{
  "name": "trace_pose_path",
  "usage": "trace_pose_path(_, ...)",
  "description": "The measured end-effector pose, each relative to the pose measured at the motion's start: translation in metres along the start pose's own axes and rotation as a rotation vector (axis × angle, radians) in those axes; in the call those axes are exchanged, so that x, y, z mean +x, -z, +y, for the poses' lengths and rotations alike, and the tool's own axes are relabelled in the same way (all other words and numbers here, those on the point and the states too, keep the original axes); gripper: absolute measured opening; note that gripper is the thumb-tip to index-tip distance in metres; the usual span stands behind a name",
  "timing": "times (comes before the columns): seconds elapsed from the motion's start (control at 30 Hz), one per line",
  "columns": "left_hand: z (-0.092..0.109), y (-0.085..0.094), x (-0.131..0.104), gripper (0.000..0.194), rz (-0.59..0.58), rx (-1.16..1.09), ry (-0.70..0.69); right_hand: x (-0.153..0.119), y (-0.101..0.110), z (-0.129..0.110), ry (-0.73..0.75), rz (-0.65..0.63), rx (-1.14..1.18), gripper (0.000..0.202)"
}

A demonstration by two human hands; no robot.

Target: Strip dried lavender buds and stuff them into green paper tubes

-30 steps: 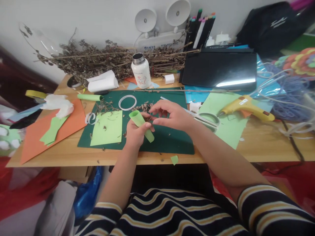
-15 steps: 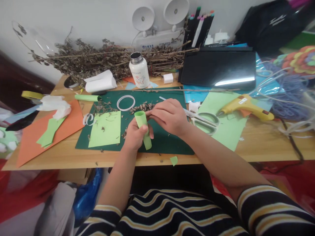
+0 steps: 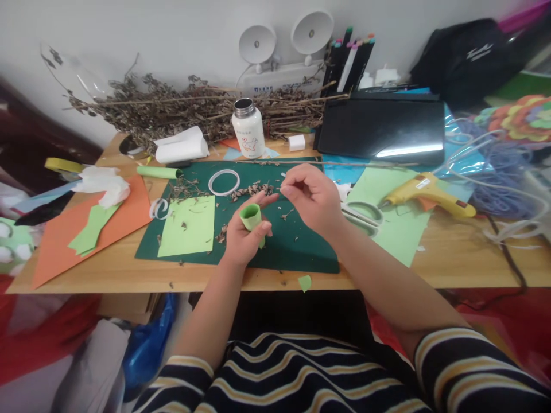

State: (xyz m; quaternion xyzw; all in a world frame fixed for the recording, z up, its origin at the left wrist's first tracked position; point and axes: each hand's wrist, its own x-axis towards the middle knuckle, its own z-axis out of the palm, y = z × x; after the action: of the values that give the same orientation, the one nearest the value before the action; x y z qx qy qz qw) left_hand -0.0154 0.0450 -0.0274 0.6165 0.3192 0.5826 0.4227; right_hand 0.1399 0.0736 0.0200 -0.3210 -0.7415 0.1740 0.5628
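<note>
A rolled green paper tube (image 3: 251,216) stands slightly tilted in my left hand (image 3: 241,238), its open end facing up toward me. The thumb crosses the front of the tube and the fingers reach behind it. Just to the right hovers my right hand (image 3: 313,201), apart from the tube, with thumb and fingertips pinched together; whatever lies between them is too small to make out. Beyond the hands, crumbled dried leaves (image 3: 253,191) lie on the green cutting mat (image 3: 279,258). A square of light green paper (image 3: 187,229) is on the mat's left side.
Scissors (image 3: 364,217) and a yellow glue gun (image 3: 430,192) lie at the right. A white bottle (image 3: 248,132) stands uncapped at the back before dried branches (image 3: 172,106). A tape ring (image 3: 224,182) rests on the mat, and orange paper (image 3: 129,229) lies left.
My right hand has drawn away from my left and lifted slightly to the right. The left hand has turned, tipping the tube's open end more toward me. The view has shifted a little.
</note>
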Motion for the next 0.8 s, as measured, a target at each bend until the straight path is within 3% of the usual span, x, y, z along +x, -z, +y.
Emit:
trace_pose_path(0.13,-0.001,0.001,-0.003,0.043,0.066,0.306,-0.204,0.001,0.003,-0.02,0.011,-0.087,0.207,0.011)
trace_pose_path(0.3,0.006,-0.002,-0.003,0.028,0.051,0.543,-0.339,-0.001,0.001,-0.028,0.106,-0.188,0.197,0.01)
trace_pose_path(0.47,0.005,-0.006,-0.004,0.025,0.02,0.573,-0.317,0.001,0.004,-0.028,0.255,-0.272,0.043,0.012)
trace_pose_path(0.6,0.004,-0.006,-0.006,0.029,0.038,0.563,-0.387,0.002,0.008,-0.027,0.357,-0.302,-0.045,0.017)
trace_pose_path(0.8,0.012,-0.006,-0.005,0.033,0.007,0.526,-0.401,0.001,0.012,-0.023,0.39,-0.383,-0.098,0.04)
